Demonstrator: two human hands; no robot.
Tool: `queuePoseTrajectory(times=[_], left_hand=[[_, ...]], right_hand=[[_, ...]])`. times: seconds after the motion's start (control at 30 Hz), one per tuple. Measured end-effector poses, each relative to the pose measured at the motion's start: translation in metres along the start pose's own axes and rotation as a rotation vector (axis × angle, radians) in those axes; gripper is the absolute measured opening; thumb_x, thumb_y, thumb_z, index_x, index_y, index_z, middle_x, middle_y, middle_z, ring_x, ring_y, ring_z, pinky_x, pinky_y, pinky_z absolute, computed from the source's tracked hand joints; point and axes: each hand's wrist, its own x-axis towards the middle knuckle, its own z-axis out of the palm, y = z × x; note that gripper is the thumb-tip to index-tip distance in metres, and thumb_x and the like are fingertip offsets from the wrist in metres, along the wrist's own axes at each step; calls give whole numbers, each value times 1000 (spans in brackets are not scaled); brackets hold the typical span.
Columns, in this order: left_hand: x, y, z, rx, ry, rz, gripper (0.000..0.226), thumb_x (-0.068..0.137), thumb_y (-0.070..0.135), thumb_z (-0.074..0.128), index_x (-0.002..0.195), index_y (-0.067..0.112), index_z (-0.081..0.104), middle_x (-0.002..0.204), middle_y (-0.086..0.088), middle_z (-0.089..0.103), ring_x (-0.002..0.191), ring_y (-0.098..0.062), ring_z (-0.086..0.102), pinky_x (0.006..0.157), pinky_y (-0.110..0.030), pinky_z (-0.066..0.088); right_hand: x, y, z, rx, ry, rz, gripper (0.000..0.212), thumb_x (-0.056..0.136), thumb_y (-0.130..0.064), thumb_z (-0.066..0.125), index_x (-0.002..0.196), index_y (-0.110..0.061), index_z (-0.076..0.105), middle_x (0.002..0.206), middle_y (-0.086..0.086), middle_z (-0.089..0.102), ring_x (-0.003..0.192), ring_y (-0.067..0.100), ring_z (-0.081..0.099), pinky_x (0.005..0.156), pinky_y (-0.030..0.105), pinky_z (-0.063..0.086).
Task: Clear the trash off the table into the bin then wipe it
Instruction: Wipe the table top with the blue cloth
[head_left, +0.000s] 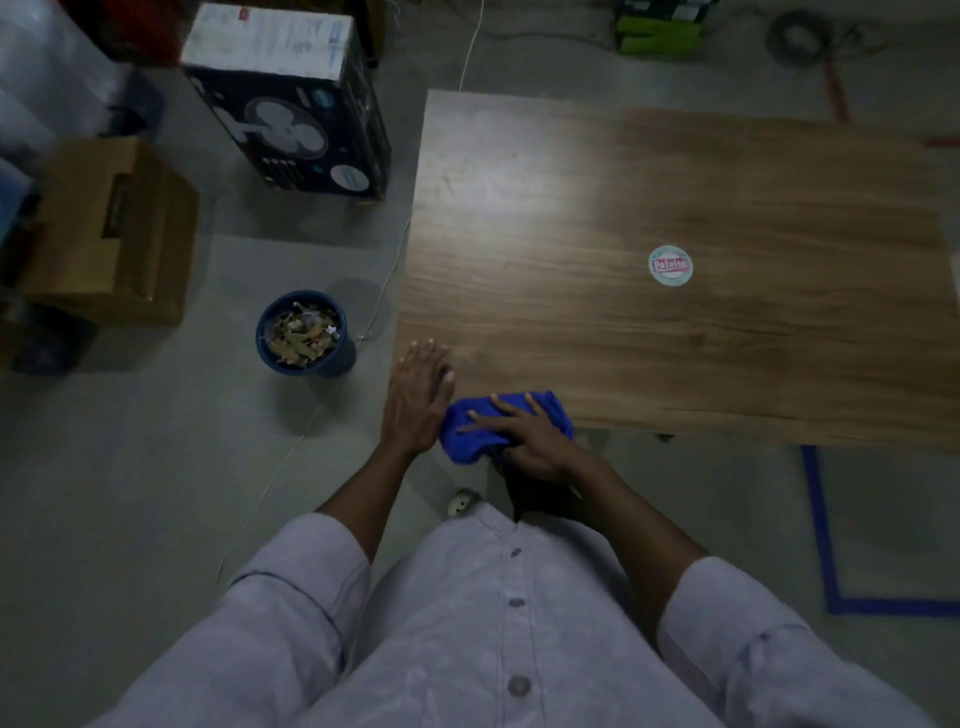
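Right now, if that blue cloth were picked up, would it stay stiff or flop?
Probably floppy: the blue cloth lies bunched in soft folds under the right hand. Pushed across the smooth wooden table, it would likely slide and crumple, not roll.

Single view, head-worn, wide-angle. It looks steeply down and forward from above the wearer's pale buttoned shirt (514, 623), lower frame, close over the brown wood-grain rectangular table (675, 338), upper right.

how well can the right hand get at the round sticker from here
Probably yes, with a stretch: only bare table lies between the right hand, resting on the blue cloth, and the round sticker.
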Motion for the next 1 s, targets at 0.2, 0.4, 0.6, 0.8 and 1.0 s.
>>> queuePoseTrajectory(times=[0.2, 0.4, 0.6, 0.8, 1.0], left_hand=[[-13, -8, 4, 37, 18, -43, 63, 101, 49, 33, 151, 14, 46, 162, -7, 36, 154, -22, 23, 124, -36, 11], [-21, -3, 18, -62, 49, -121, 64, 102, 50, 33, 153, 13, 43, 163, -6, 35, 154, -19, 19, 125, -38, 8], [-22, 12, 1, -261, 124, -267, 66, 97, 57, 41, 145, 14, 52, 146, -10, 55, 137, -25, 48, 117, -47, 34], [-13, 8, -5, -219, 232, -295, 64, 99, 58, 33, 134, 13, 62, 132, -11, 65, 125, -32, 57, 106, -51, 43], [-34, 3, -3, -376, 235, -399, 61, 100, 49, 41, 147, 12, 52, 151, -8, 52, 139, -23, 47, 116, -40, 37]], right_hand=[[8, 15, -51, 246, 609, 266, 62, 90, -6, 56, 149, -20, 51, 153, 11, 51, 143, 32, 45, 118, 48, 33], [55, -6, 17, -21, 403, 299, 89, 84, -3, 56, 159, -42, 28, 171, -6, -1, 155, 31, -19, 117, 64, -17], [52, -32, 28, 135, 58, 197, 69, 92, -16, 55, 158, -25, 37, 168, 5, 25, 158, 29, 8, 124, 60, -2], [23, -10, -40, 279, 601, 401, 67, 91, -3, 56, 153, -27, 45, 166, 8, 30, 156, 32, 16, 126, 55, 9], [63, -27, 16, -137, 416, 423, 90, 89, -6, 56, 164, -31, 13, 172, 1, -7, 156, 36, -18, 119, 65, -11]])
